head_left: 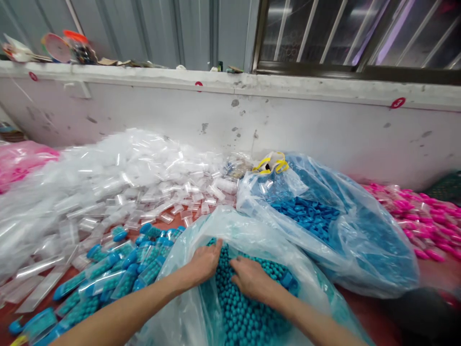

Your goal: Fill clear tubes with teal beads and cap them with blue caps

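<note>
A large clear plastic bag [194,307] lies open in front of me, holding many round teal beads [248,307]. My left hand [206,263] is closed at the bag's left inner edge, gripping the plastic, its index finger pointing away from me. Over the beads, my right hand [249,278] has curled fingers touching or just above them; whatever it holds is hidden. A blue cap-like piece [288,280] sits among the beads on the right. Left of the bag lie several clear tubes [126,283] filled with teal beads and closed with blue ends.
Clear empty tubes [154,192] form a big heap at the back left. A second plastic bag [374,250] holds blue plastic pieces [306,214]. Bright pink pieces [421,216] are piled at the right. A white wall [173,113] with a ledge borders the red table.
</note>
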The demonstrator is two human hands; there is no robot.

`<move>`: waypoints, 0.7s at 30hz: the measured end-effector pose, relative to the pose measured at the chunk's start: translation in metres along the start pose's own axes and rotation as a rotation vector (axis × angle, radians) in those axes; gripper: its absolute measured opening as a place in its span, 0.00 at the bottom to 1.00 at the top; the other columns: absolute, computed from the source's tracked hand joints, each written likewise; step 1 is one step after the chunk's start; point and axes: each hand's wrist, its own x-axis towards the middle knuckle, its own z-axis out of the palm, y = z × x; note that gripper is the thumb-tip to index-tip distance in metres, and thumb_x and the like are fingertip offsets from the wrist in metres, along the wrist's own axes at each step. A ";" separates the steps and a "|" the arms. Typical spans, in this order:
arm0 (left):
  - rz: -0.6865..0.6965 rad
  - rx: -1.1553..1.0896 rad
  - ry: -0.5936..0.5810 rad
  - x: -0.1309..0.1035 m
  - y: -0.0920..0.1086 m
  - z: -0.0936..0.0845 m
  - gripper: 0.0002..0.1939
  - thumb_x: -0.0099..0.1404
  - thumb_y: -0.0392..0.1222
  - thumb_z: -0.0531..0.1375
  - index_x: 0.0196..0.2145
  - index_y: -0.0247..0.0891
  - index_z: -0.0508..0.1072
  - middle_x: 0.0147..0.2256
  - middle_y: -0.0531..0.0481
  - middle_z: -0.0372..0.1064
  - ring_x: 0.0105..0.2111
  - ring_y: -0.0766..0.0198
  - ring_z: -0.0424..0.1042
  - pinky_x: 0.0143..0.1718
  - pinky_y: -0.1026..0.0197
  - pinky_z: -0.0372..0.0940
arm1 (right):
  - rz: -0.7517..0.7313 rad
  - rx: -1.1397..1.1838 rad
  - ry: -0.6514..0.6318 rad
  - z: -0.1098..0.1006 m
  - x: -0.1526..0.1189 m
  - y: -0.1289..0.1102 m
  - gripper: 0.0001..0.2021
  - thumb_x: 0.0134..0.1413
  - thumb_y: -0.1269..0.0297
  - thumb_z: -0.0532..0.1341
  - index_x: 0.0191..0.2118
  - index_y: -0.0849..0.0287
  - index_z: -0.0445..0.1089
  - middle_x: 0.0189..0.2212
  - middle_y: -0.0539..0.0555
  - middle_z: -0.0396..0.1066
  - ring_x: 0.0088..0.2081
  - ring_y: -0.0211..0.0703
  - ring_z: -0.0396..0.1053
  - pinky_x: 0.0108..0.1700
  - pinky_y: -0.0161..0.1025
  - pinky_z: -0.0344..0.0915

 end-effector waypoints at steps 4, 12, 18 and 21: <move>0.200 0.161 -0.070 -0.016 -0.008 -0.007 0.19 0.55 0.30 0.50 0.44 0.33 0.67 0.32 0.40 0.72 0.32 0.56 0.71 0.35 0.57 0.64 | -0.182 -0.272 -0.144 0.017 -0.008 -0.019 0.14 0.46 0.66 0.55 0.42 0.60 0.66 0.40 0.61 0.65 0.40 0.50 0.65 0.36 0.42 0.63; 0.352 0.338 -0.224 -0.041 -0.015 -0.034 0.08 0.46 0.27 0.55 0.19 0.36 0.71 0.21 0.43 0.71 0.23 0.56 0.68 0.28 0.56 0.60 | -0.603 -0.422 -0.197 0.071 -0.008 -0.034 0.08 0.46 0.58 0.60 0.25 0.57 0.67 0.37 0.54 0.68 0.38 0.49 0.63 0.33 0.43 0.62; 0.332 0.527 -0.094 -0.056 -0.033 0.005 0.11 0.50 0.26 0.52 0.20 0.37 0.72 0.21 0.43 0.71 0.25 0.55 0.68 0.33 0.52 0.60 | -0.617 -0.415 -0.202 0.107 -0.003 -0.008 0.08 0.48 0.63 0.60 0.21 0.55 0.65 0.32 0.50 0.71 0.35 0.47 0.66 0.29 0.40 0.61; 0.374 0.443 0.035 -0.062 -0.048 0.023 0.11 0.49 0.26 0.52 0.20 0.38 0.71 0.21 0.45 0.71 0.28 0.54 0.69 0.38 0.49 0.60 | -0.393 -0.452 -0.074 0.100 -0.007 0.011 0.01 0.45 0.67 0.60 0.27 0.55 0.69 0.26 0.55 0.71 0.28 0.49 0.68 0.23 0.39 0.61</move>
